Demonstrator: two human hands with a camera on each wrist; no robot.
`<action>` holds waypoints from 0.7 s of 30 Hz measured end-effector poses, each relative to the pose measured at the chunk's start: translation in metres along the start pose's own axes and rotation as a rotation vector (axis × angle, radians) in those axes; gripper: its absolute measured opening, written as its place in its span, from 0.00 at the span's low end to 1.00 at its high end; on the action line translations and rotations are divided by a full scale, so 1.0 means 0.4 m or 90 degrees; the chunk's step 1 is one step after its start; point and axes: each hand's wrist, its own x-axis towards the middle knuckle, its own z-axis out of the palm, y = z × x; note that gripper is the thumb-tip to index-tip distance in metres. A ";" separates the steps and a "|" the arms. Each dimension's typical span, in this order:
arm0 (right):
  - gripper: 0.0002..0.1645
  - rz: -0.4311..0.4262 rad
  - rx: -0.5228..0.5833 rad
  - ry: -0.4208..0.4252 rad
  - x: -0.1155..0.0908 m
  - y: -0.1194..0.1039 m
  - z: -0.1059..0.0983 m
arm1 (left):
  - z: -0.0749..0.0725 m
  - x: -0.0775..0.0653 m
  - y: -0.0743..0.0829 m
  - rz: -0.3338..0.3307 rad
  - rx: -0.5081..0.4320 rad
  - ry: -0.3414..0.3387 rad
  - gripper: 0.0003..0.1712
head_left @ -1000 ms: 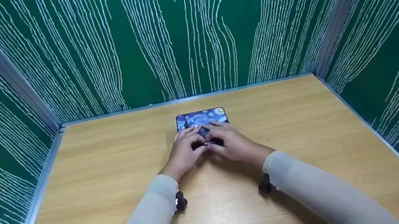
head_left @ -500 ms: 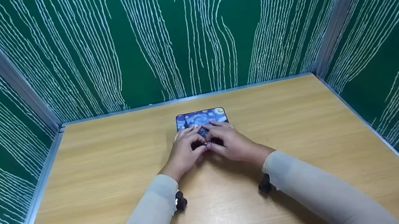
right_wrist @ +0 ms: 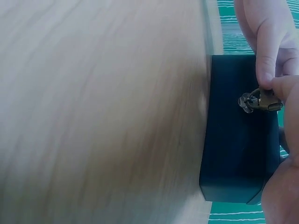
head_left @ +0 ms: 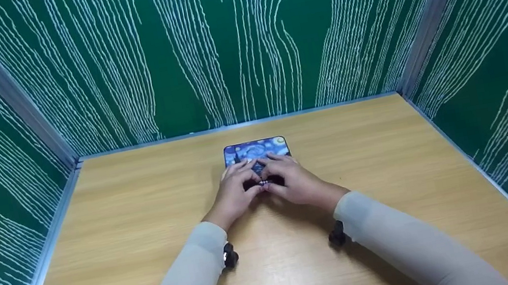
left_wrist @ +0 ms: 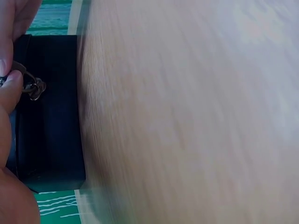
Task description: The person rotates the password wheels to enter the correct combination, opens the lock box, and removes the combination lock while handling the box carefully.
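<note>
Blocking box (head_left: 256,150), hands (head_left: 235,190) (head_left: 295,180) pinching probable latch (right_wrist: 268,101), green wall (head_left: 173,58) behind

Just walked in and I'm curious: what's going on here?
A person's left grip and right grip both pinch a small metal padlock at the near side of a dark box with a blue-patterned lid. The box stands on a wooden table, its lid apparently closed. I can't tell whether the padlock is locked.
</note>
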 end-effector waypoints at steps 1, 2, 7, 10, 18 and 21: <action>0.08 0.001 -0.001 0.002 0.000 0.000 0.001 | 0.001 0.000 -0.001 -0.001 -0.001 0.001 0.07; 0.08 0.002 -0.002 0.003 0.000 0.001 0.001 | 0.001 0.001 -0.001 -0.002 -0.001 0.000 0.07; 0.08 0.006 -0.006 -0.001 0.001 0.001 0.003 | 0.004 0.001 -0.002 -0.013 -0.003 -0.002 0.07; 0.08 0.007 -0.011 -0.003 0.002 0.000 0.003 | 0.004 0.001 -0.001 -0.025 -0.002 -0.006 0.06; 0.07 0.013 -0.009 -0.001 0.000 -0.006 0.001 | 0.003 -0.001 0.002 -0.031 0.005 -0.007 0.06; 0.07 0.006 -0.018 -0.002 -0.001 -0.008 0.001 | 0.003 -0.002 0.003 -0.020 0.015 -0.005 0.08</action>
